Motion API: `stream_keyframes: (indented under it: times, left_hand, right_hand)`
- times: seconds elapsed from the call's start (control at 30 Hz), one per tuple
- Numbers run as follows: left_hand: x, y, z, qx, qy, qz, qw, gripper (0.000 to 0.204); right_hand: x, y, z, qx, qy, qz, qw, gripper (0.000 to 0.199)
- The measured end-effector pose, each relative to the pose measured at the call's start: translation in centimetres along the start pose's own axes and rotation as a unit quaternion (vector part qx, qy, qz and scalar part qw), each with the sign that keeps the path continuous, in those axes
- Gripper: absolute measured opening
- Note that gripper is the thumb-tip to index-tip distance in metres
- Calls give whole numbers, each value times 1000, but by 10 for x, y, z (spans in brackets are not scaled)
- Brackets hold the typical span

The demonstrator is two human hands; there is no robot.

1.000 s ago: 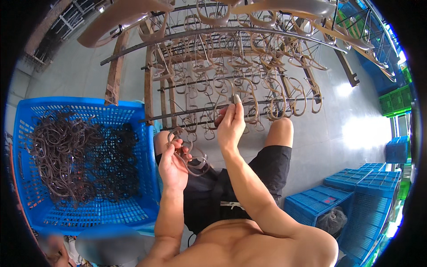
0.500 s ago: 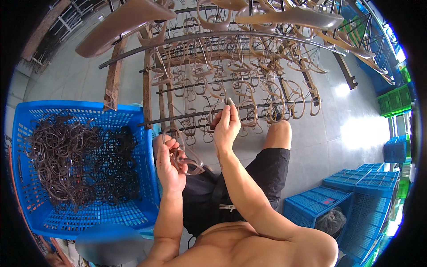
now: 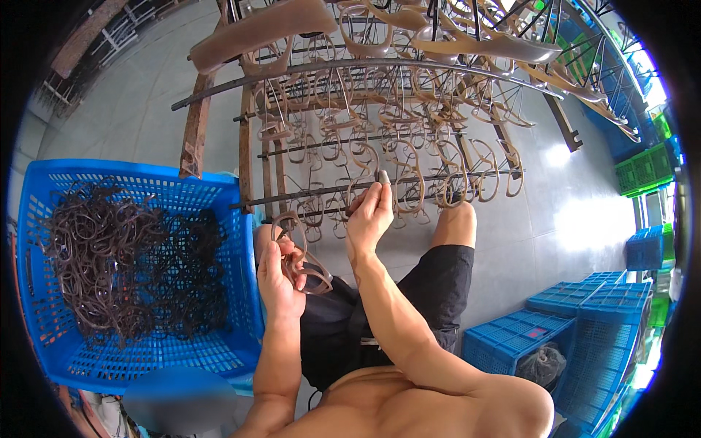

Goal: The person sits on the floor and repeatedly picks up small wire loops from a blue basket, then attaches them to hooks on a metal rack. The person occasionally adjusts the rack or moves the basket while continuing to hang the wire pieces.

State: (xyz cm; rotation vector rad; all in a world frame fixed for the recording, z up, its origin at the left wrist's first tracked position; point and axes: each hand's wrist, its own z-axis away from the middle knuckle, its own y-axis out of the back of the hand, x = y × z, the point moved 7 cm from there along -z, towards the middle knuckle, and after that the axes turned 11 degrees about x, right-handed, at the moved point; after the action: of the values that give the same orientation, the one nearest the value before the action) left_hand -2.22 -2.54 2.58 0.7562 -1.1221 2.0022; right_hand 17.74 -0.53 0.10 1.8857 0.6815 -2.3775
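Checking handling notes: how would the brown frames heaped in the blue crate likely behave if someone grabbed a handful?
The brown frames lie interlocked in the blue crate, so they would probably snag and lift in clumps. They look thin and open, likely light. The left hand holds several upright, suggesting fairly stiff pieces.

The rack (image 3: 380, 87) runs out past the top edge, its upper rods bent and blurred there. The right hand (image 3: 369, 215) covers the frame it pinches, so the grip cannot be told. The left hand (image 3: 281, 281) hides part of its frames (image 3: 303, 259). The crate (image 3: 146, 263) loses its left corner in the dark rim.
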Motion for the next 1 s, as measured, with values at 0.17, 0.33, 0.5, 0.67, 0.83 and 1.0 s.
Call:
stream_keyframes:
  times: [0.17, 0.33, 0.5, 0.67, 0.83, 1.0]
  left_hand:
    - [-6, 5, -1, -5, 9, 11, 1000, 27]
    - [-8, 4, -1, -9, 14, 14, 1000, 26]
    - [-7, 5, -1, -12, 9, 13, 1000, 26]
    - [-12, 5, -3, -3, 17, 9, 1000, 24]
    - [-16, 5, -7, 3, 16, 3, 1000, 24]
    - [-9, 0, -9, -29, 0, 12, 1000, 23]
  right_hand:
    - [-3, -4, 0, -33, -4, 14, 999, 20]
    - [-3, -3, -1, -25, 0, -7, 1000, 18]
    - [-1, -6, -1, -15, -25, -13, 999, 17]
    - [0, -8, 3, -59, 7, 29, 998, 21]
    - [-12, -16, 12, -85, 204, 216, 951, 31]
    - [-17, -8, -3, -64, 187, 228, 954, 18]
